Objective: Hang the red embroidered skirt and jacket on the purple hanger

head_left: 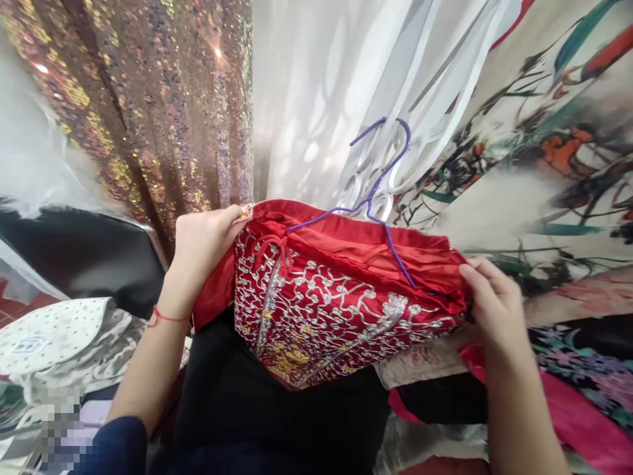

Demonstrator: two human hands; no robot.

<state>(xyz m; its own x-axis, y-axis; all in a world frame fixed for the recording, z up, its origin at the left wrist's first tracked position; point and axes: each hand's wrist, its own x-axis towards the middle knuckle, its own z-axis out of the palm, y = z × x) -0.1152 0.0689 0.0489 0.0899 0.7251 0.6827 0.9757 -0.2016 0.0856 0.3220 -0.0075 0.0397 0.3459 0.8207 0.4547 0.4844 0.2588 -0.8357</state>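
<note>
My left hand (202,245) pinches the left edge of the red embroidered garment (321,307), my right hand (496,297) the right edge; opening spread between. Purple hanger (369,198) already inside, hook apparently not hung yet. Far side: white fabric (297,99), sequined fabric (173,99) left.

The single view looked forward and down from the person's head, close enough that the bare left hand (204,247) showed large at nine o'clock and the bare right hand (496,300) between three and four. The shiny red garment with silver embroidery (336,297) filled the near centre; smooth black cloth (277,419) lay at six o'clock, pale translucent drapery (301,112) farther off at twelve.
</note>
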